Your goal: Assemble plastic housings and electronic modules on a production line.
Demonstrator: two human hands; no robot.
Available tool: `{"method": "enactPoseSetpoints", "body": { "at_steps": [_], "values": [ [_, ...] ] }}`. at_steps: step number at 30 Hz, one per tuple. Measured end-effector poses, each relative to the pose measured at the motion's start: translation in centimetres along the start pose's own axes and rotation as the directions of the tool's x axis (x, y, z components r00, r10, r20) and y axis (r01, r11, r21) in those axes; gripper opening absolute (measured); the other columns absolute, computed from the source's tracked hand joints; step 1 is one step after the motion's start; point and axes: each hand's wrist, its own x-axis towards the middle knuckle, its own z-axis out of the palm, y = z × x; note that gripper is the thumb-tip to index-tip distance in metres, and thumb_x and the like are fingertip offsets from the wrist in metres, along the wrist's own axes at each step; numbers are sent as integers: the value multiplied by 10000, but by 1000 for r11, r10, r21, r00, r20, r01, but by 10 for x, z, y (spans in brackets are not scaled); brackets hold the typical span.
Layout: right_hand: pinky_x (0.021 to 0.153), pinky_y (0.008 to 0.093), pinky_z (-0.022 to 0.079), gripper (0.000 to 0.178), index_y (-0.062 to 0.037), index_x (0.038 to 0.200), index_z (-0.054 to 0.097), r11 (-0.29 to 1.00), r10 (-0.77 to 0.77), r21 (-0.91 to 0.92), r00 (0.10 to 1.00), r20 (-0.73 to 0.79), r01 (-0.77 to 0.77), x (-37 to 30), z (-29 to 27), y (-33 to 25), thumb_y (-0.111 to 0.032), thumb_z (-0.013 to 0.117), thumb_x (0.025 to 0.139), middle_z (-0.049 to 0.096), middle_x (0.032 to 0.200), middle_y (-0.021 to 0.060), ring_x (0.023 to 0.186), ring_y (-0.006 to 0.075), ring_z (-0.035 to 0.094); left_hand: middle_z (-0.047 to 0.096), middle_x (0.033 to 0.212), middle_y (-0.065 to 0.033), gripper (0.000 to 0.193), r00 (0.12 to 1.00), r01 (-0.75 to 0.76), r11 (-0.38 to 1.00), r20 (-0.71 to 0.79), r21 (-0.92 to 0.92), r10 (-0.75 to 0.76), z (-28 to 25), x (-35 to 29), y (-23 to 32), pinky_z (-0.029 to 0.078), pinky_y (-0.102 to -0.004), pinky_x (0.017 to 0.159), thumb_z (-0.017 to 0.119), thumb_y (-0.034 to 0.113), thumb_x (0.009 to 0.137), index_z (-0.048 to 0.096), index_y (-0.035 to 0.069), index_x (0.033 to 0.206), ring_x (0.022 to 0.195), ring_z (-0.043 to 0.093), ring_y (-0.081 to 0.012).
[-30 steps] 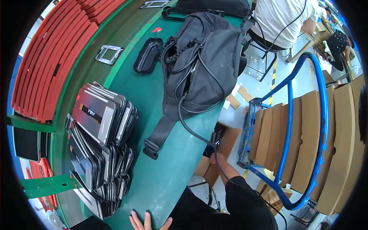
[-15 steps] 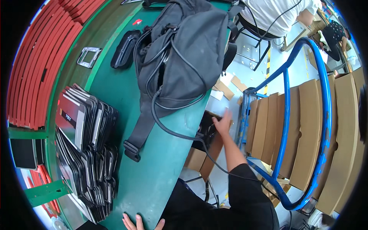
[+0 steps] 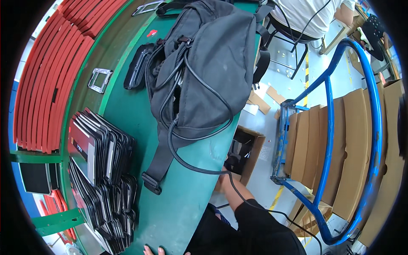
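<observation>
The fingertips of my left hand [image 3: 154,250] rest apart on the green tabletop [image 3: 191,187] at the lower edge of the view. My right hand [image 3: 222,175] reaches down past the table's right edge to an open cardboard box [image 3: 253,156] with dark items inside. The fingers of that hand are hidden, so whether they grip anything does not show. A black cable [image 3: 195,169] runs from a dark grey bag [image 3: 212,72] on the table across my right forearm.
Stacked thin dark red-and-black packs [image 3: 102,148] line the table's left side. Beyond them stand red panels [image 3: 51,80]. A black case [image 3: 138,67] lies beside the bag. On the right, a blue-railed cart [image 3: 329,140] carries cardboard boxes [image 3: 352,153]. A person in white [image 3: 312,17] sits at the far right.
My right hand has moved down and left, from over the cardboard box to near the table edge. My left hand has slid lower, mostly out of view. The whole view has shifted slightly.
</observation>
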Motion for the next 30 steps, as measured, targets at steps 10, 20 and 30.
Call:
{"method": "enactPoseSetpoints", "body": {
  "at_steps": [10, 20, 30],
  "values": [
    [1169, 698, 154, 537, -177, 1424, 548, -496, -353, -814, 787, 507, 302, 11, -50, -128, -240, 601, 893, 333, 1602, 163, 1462, 442, 280, 188, 1613, -266, 718, 549, -821, 131, 705, 556, 449, -31, 3, -28, 256, -752, 1106, 634, 80, 765, 601, 427, 1392, 1416, 144, -668],
    [1150, 673, 257, 784, -169, 1611, 250, -269, 232, -941, 962, 143, 205, -4, -75, -7, -369, 583, 930, 415, 1548, 225, 1424, 439, 403, 545, 1314, -304, 352, 997, 52, 998, 53, -18, -51, -16, 8, 2, 494, -711, 930, 591, 417, 958, 676, 360, 1295, 1147, 531, -606],
    [1187, 540, 284, 408, -54, 1257, 646, 186, -60, -937, 955, 290, 296, -105, -84, -117, -201, 632, 877, 515, 1445, 215, 1359, 410, 469, 250, 1587, -263, 633, 937, 318, 910, 235, -268, -258, -22, -3, 17, 305, -763, 1071, 605, 83, 818, 630, 402, 1364, 1387, 220, -668]
  ]
}}
